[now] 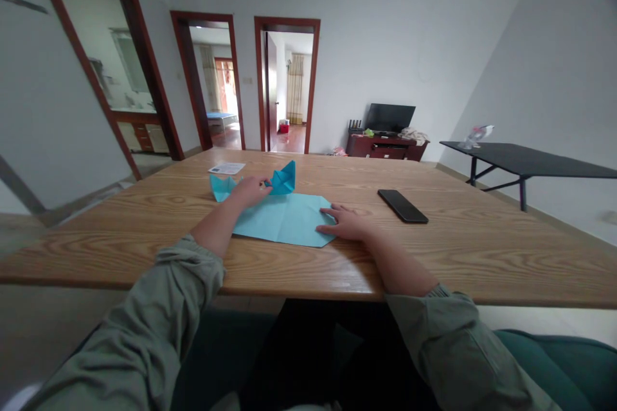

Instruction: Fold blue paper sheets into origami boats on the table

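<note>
A light blue sheet of paper (pixel 284 221) lies on the wooden table, with a crease down it and its right corners folded in. My right hand (pixel 349 223) rests on the sheet's right edge, fingers spread. Beyond the sheet's far edge, my left hand (pixel 250 192) has its fingers pinched at the near side of a folded blue paper shape (pixel 284 178) with an upright point. Another folded, lighter blue paper piece (pixel 222 188) shows left of that hand. The hand covers the gap between these two, so I cannot tell whether they are joined.
A black phone (pixel 403 206) lies on the wooden table (pixel 308 273) to the right. A printed white card (pixel 226 168) is at the far left. Farther off stand a black folding table (pixel 525 159) and a television (pixel 390 118) on a dark red cabinet (pixel 359 146).
</note>
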`<state>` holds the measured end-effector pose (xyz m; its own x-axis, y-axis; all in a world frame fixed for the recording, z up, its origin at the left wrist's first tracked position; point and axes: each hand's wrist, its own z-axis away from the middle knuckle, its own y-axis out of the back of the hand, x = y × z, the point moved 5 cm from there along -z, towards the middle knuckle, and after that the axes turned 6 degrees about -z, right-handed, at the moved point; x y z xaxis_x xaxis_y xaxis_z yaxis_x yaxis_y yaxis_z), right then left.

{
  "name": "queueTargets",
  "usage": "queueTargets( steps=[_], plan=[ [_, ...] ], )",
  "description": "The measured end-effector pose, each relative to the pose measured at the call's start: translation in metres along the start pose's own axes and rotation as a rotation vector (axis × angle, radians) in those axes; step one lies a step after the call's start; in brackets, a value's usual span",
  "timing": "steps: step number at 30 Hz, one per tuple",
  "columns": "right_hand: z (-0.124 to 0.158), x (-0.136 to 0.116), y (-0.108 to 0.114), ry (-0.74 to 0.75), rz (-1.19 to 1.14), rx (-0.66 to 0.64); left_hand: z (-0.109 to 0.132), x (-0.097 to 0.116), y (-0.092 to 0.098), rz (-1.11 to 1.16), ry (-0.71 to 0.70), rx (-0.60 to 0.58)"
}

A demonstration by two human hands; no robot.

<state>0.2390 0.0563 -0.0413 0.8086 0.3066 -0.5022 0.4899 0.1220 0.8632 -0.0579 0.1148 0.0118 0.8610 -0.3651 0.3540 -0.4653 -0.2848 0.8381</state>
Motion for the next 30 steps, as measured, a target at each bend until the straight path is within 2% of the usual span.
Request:
queueTargets(
  steps=[4, 11, 13, 15, 19, 21, 23, 26, 30],
  plan=[
    [0.002, -0.002, -0.002, 0.007, 0.028, -0.061, -0.003, -0.013, -0.008, -0.107, -0.014, -0.015],
    [0.010, -0.019, 0.000, 0.107, -0.083, -0.065, -0.006, -0.024, -0.014, -0.154, 0.042, 0.010],
    [0.008, -0.020, 0.002, 0.108, -0.153, 0.006, -0.006, -0.026, -0.016, -0.143, 0.052, 0.002],
    [0.004, -0.017, 0.007, 0.029, -0.266, 0.121, -0.005, -0.027, -0.019, -0.131, 0.057, -0.012],
    [0.001, -0.006, 0.018, -0.183, -0.714, 0.348, -0.003, -0.023, -0.023, -0.122, 0.041, -0.030],
    [0.001, -0.005, 0.018, -0.254, -0.980, 0.365, -0.002, -0.021, -0.025, -0.129, 0.046, -0.034],
    [0.002, -0.006, 0.016, -0.297, -1.148, 0.323, -0.002, -0.020, -0.026, -0.135, 0.048, -0.031],
    [0.001, -0.006, 0.014, -0.271, -1.200, 0.296, -0.002, -0.020, -0.027, -0.133, 0.049, -0.025],
    [-0.002, -0.003, 0.017, -0.238, -1.214, 0.394, -0.002, -0.022, -0.028, -0.123, 0.062, -0.025]
  ],
)
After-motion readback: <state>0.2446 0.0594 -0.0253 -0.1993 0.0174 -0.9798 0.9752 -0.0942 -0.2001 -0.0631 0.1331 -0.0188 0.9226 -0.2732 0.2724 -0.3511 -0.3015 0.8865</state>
